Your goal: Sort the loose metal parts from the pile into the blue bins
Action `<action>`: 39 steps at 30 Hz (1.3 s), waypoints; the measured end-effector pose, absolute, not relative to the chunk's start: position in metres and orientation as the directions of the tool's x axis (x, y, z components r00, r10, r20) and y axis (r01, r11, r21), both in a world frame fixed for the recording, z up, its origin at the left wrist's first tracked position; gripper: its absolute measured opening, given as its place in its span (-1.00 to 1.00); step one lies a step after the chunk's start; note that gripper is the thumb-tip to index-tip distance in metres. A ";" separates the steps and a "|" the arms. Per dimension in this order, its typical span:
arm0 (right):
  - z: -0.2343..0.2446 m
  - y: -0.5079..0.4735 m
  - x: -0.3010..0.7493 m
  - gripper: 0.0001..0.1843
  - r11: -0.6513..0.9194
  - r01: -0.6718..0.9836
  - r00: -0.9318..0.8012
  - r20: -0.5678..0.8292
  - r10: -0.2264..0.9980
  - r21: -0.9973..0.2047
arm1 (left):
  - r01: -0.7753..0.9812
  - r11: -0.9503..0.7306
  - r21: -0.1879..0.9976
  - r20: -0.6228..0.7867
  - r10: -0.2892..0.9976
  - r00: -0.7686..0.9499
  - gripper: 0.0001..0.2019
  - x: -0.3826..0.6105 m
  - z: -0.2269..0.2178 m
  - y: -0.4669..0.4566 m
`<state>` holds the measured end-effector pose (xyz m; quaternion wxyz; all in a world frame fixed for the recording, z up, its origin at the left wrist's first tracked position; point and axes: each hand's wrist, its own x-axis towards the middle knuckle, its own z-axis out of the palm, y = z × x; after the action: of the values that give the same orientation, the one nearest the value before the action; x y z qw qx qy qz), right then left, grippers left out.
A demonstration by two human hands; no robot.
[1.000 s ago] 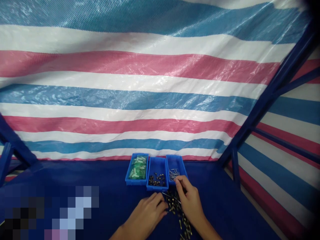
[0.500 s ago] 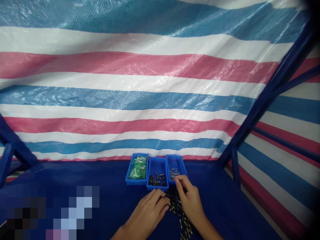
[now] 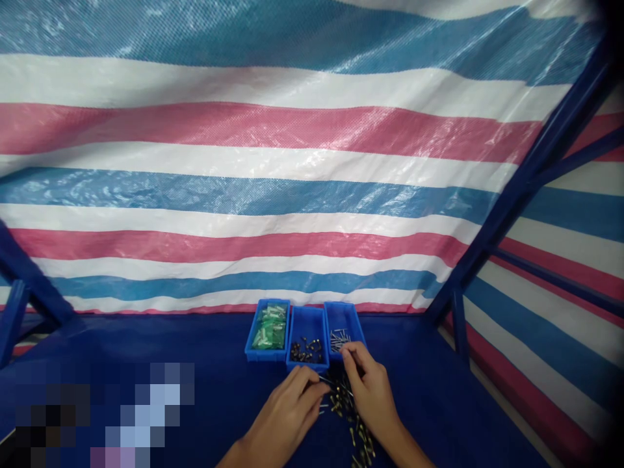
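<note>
My left hand (image 3: 290, 413) is closed in a pinch, and a thin, dark rod-like piece (image 3: 324, 378) pokes out from its fingertips. Thumb and index finger together, my right hand (image 3: 373, 390) is at the front edge of the right blue bin (image 3: 361, 325); what it pinches, if anything, is hidden. Below and between both hands lies a loose heap of small brass-and-black parts (image 3: 361, 435). A couple of thin silver pins (image 3: 322, 408) show beside my left fingers. Silver screw-like pins (image 3: 338, 339) lie in the right bin.
Small dark and brassy pieces (image 3: 307, 351) lie in the middle blue bin (image 3: 307, 320). The left blue bin (image 3: 266, 355) holds green-and-clear packets (image 3: 270, 325). All stand on a dark blue tabletop (image 3: 170, 338), before a striped sheet (image 3: 244, 247) and a blue frame post (image 3: 507, 208).
My left fingers have lifted slightly and bunched closer together, uncovering thin silver pins beneath them. My right hand stays almost where it was.
</note>
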<state>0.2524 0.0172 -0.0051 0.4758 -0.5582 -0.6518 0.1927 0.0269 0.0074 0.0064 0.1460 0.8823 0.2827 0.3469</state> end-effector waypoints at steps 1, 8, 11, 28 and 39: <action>-0.005 0.018 0.253 -0.62 0.301 0.541 0.075 0.402 0.913 -0.785 | 0.391 -0.791 0.470 0.525 0.607 0.597 -0.63 0.027 0.006 0.007; -0.008 0.017 0.252 -0.61 0.294 0.545 0.074 0.395 0.916 -0.785 | 0.345 -0.802 0.488 0.595 0.594 0.540 -0.72 0.027 0.004 0.009; -0.008 0.017 0.252 -0.61 0.301 0.542 0.075 0.402 0.913 -0.785 | 0.341 -0.806 0.484 0.615 0.591 0.523 -0.80 0.027 0.005 0.008; -0.007 0.018 0.253 -0.57 0.297 0.552 0.081 0.405 0.911 -0.779 | 0.349 -0.807 0.476 0.663 0.590 0.460 -0.86 0.027 0.001 0.011; -0.008 0.017 0.253 -0.59 0.309 0.555 0.075 0.417 0.906 -0.772 | 0.316 -0.819 0.478 0.696 0.573 0.432 -0.87 0.026 -0.003 0.012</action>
<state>0.2530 0.0170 -0.0083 0.4754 -0.5580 -0.6547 0.1844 0.0263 0.0119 -0.0031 0.1393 0.8346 0.2664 0.4616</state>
